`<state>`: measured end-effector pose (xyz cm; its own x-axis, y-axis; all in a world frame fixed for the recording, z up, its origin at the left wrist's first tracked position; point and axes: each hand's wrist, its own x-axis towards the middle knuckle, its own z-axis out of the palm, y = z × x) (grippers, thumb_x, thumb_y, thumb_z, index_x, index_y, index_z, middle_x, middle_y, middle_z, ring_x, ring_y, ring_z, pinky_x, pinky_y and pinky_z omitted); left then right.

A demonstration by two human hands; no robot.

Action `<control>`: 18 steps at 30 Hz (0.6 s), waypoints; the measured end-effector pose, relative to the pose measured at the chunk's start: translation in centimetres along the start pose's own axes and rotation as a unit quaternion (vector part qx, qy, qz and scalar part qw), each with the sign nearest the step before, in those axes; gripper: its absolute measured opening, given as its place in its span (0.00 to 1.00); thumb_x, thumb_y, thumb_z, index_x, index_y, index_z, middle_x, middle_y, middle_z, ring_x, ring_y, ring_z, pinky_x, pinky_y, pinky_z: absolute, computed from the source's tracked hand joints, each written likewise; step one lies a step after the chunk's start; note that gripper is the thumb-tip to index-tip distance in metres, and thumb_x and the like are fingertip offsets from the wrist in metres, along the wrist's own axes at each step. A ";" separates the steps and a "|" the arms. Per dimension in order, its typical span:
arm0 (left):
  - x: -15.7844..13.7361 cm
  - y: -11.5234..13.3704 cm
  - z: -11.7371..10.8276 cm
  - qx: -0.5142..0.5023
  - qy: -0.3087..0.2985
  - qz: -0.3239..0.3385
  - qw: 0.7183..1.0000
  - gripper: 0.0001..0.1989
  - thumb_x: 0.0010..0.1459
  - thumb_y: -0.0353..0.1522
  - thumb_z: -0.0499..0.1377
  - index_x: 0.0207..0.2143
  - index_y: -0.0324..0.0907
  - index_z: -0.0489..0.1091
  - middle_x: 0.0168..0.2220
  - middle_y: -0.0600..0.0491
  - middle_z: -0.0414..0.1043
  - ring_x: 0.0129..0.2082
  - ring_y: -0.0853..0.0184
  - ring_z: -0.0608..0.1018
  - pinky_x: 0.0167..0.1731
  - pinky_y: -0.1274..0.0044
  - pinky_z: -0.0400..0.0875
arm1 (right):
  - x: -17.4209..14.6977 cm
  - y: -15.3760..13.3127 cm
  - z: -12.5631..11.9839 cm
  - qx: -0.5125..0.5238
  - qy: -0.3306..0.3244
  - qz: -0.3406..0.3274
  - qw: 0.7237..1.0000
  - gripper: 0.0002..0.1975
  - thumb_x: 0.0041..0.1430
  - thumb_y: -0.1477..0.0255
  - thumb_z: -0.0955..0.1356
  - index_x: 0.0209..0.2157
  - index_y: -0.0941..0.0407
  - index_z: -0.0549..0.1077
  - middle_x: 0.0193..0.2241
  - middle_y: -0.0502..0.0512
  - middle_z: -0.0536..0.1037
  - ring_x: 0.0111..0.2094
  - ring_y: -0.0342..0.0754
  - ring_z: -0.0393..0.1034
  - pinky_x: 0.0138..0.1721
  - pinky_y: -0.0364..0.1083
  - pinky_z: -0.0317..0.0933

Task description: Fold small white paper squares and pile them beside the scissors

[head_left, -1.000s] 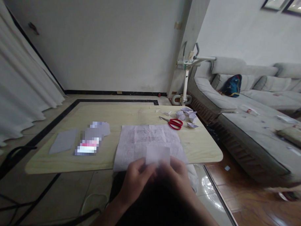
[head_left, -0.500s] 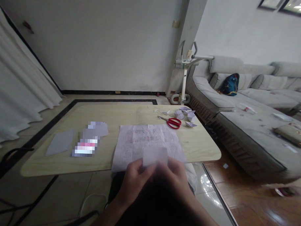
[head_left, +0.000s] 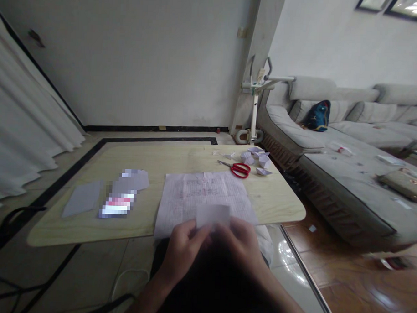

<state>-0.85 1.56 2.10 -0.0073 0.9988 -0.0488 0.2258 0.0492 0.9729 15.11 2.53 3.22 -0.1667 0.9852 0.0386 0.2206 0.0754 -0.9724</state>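
Observation:
A small white piece of paper (head_left: 212, 215) is held up at the table's near edge, between my two hands. My left hand (head_left: 185, 244) grips its left lower side, the thumb pressed on the near face. On the other side my right hand (head_left: 241, 242) pinches the lower right part, its fingers somewhat blurred. Behind the paper lies a large creased printed sheet (head_left: 203, 188) that hangs over the near edge. Beyond that sheet rest red-handled scissors (head_left: 240, 170), with several folded paper pieces (head_left: 255, 157) at the far right corner.
The pale wooden table (head_left: 88, 163) also bears a white sheet (head_left: 83, 198) at left and a pixelated object (head_left: 118, 203) beside it. Small paper scraps (head_left: 228, 155) lie near the far edge. To the right stands a grey sofa (head_left: 351, 189) with a blue bag (head_left: 318, 115).
Both hands still hold the small paper at nearly the same spot. The whole view has shifted very slightly; nothing was let go or picked up.

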 end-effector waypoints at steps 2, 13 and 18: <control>0.0 0.0 -0.2 0.009 -0.009 0.008 1.000 0.20 0.60 0.40 0.57 0.19 0.41 0.69 0.18 0.55 0.71 0.21 0.68 0.74 0.25 0.79 0.68 | 0.0 -0.1 -0.1 0.005 -0.004 0.016 1.000 0.21 0.60 0.58 0.66 0.21 0.60 0.71 0.19 0.50 0.68 0.23 0.44 0.61 0.24 0.42 0.54; 0.2 -0.7 -1.2 0.037 -0.046 0.023 0.998 0.19 0.62 0.40 0.55 0.20 0.41 0.71 0.18 0.54 0.73 0.22 0.66 0.76 0.26 0.78 0.68 | 0.1 0.4 -0.6 -0.017 -0.017 0.068 0.997 0.21 0.58 0.58 0.67 0.21 0.60 0.71 0.18 0.50 0.67 0.23 0.44 0.60 0.24 0.42 0.53; 0.2 -0.9 -1.2 0.018 -0.048 0.009 0.999 0.18 0.61 0.40 0.55 0.22 0.40 0.72 0.17 0.56 0.71 0.20 0.68 0.73 0.25 0.79 0.66 | 0.3 0.8 -0.8 -0.022 -0.025 0.069 0.997 0.21 0.58 0.58 0.67 0.19 0.58 0.67 0.17 0.48 0.64 0.23 0.43 0.57 0.23 0.42 0.51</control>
<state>-2.25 1.67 1.51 0.0902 0.9944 -0.0542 0.2599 0.0290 0.9652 16.03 3.05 2.69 -0.1802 0.9777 -0.1076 0.2868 -0.0524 -0.9566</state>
